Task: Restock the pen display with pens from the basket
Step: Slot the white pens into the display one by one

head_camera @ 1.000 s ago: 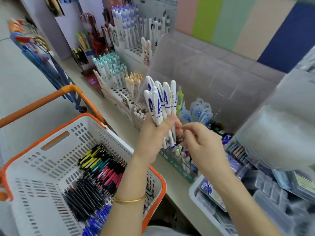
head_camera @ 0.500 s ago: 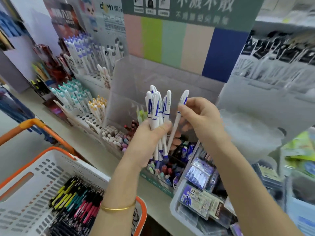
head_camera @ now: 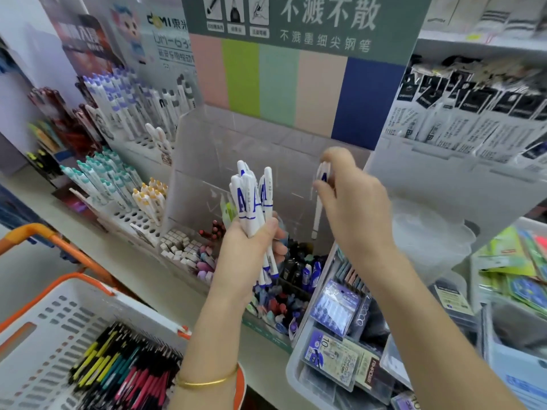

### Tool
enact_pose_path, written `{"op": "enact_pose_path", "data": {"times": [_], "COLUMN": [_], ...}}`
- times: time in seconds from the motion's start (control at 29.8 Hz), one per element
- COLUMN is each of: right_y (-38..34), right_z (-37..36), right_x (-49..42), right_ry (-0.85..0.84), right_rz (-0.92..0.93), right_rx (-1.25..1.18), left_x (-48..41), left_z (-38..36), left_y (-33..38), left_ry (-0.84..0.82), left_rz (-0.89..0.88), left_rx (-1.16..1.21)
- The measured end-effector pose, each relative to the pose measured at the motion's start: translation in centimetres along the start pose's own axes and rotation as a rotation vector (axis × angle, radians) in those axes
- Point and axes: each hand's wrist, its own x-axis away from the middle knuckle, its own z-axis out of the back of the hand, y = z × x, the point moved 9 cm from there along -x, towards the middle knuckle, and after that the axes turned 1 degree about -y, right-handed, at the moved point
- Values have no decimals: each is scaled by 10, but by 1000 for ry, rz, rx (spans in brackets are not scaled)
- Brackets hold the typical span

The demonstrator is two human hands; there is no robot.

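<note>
Pens [head_camera: 250, 202], white (blue lettering)

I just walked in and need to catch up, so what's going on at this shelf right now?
A person is restocking pens at a stationery shelf. Their left grip holds a bunch of white-and-blue pens upright. Their right grip pinches a single pen of the same kind, tip down, at the clear display bin, not yet let go. The white basket at lower left holds more pens in black, yellow, teal and pink.
</note>
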Motion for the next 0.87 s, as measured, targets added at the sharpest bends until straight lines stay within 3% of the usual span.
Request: {"op": "enact_pose_path", "data": {"times": [0.13, 0.3, 0.47, 0.57, 0.74, 0.87], "right_y": [2, 4, 8, 2, 1, 7], "right_z": [-34, -49, -17, -20, -30, -29], "right_x": [2, 1, 1, 4, 4, -2], "right_ry": [-207, -321, -170, -247, -326, -255], "right_rz": [-51, -97, -162, -214, -222, -246], "right_rx": [180, 254, -143, -438, -535, -552], "left_x": [1, 3, 3, 3, 3, 2], "left_z": [-4, -6, -7, -13, -16, -18], "left_y": [-3, 3, 5, 5, 7, 7], "left_ry": [-8, -34, -46, -66, -70, -74], "left_rz": [7, -3, -19, -20, -7, 18], "left_rx": [20, 28, -8, -39, -45, -15]}}
